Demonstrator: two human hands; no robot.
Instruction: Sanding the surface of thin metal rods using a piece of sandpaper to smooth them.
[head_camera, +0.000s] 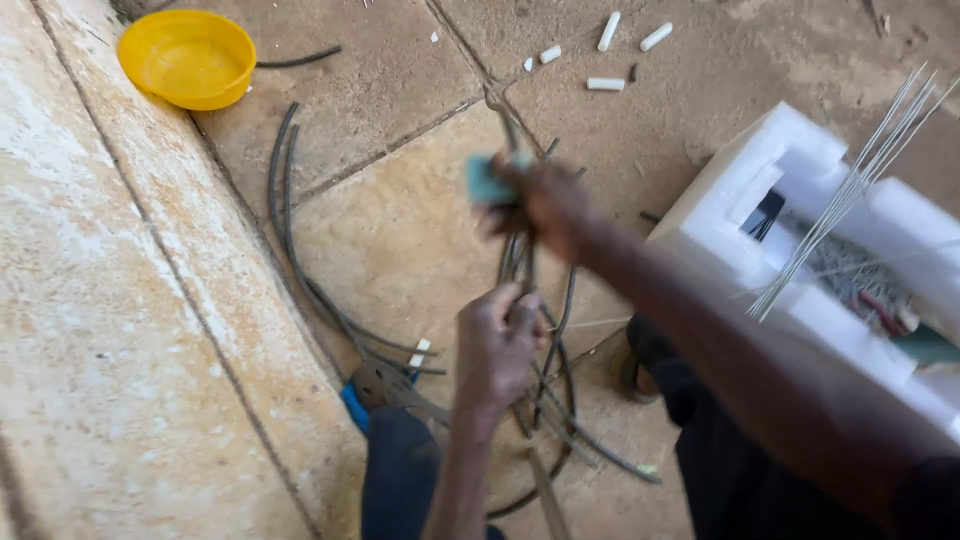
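Dark cables (527, 262) clenched in left hand (497, 345), right hand (545, 205) above, pinching blurred teal tool (487, 182)

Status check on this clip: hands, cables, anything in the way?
Left hand gripping dark cable bundle. Right hand, blurred, holding teal object on the bundle. Pliers and loose cable loops on floor alongside.

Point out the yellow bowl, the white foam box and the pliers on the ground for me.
yellow bowl (187, 58): head view, inner bottom.
white foam box (730, 215): head view, bare left wall.
pliers (378, 385): head view, metal jaw end by the blue handle.
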